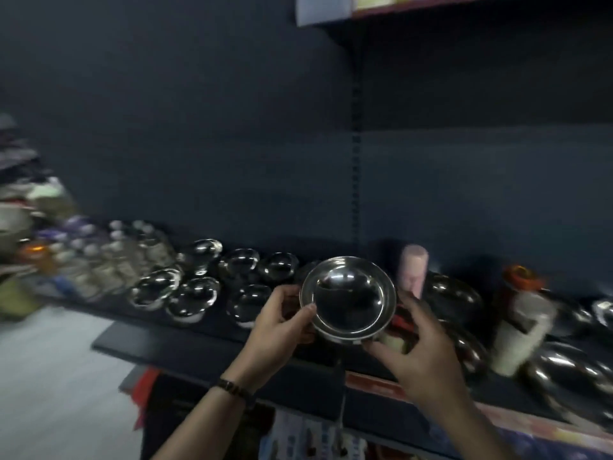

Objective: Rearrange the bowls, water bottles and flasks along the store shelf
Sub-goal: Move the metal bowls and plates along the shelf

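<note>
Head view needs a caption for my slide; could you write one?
Left hand grips a steel bowl over the shelf, right hand alongside.

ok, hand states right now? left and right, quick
Left hand: holding the steel bowl, thumb over its rim.
Right hand: open, fingers spread beside the bowl; contact unclear.
</note>
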{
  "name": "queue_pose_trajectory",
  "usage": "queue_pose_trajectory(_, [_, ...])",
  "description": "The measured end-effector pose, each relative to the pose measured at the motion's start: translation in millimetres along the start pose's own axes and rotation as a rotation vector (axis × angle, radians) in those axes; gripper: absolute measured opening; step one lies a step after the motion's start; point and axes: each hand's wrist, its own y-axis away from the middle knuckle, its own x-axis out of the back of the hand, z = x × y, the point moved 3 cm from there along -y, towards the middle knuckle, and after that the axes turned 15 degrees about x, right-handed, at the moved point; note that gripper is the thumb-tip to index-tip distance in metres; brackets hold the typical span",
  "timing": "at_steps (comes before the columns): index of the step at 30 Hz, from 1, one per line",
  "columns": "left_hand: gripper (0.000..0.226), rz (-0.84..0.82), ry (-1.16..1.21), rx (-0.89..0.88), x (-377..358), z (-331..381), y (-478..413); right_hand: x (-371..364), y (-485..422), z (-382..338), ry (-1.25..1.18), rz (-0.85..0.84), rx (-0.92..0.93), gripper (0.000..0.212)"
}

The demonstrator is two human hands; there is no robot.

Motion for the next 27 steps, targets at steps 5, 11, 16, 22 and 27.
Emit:
queue_pose_trajectory(5, [0.021,0.169,0.006,-0.010,61,11,-8,-62,-44,4,-0.097,-0.101,0.055,0.088])
queue_pose_trajectory(11, [0.019,0.254,-0.006,0.013,136,16,-26,-145,-83,11,-0.158,-0.189,0.017,0.090])
queue_pose_trajectory(16, [0.015,0.263,-0.014,0.009,208,28,-60,-231,-125,23,-0.141,-0.225,-0.005,0.107])
queue_pose_trajectory(22, [0.022,0.332,-0.085,-0.001,320,20,-137,-345,-171,34,-0.030,-0.211,-0.040,0.095])
queue_pose_trajectory(27, [0.034,0.320,-0.143,-0.062,391,23,-208,-434,-223,48,0.074,-0.225,-0.046,0.073])
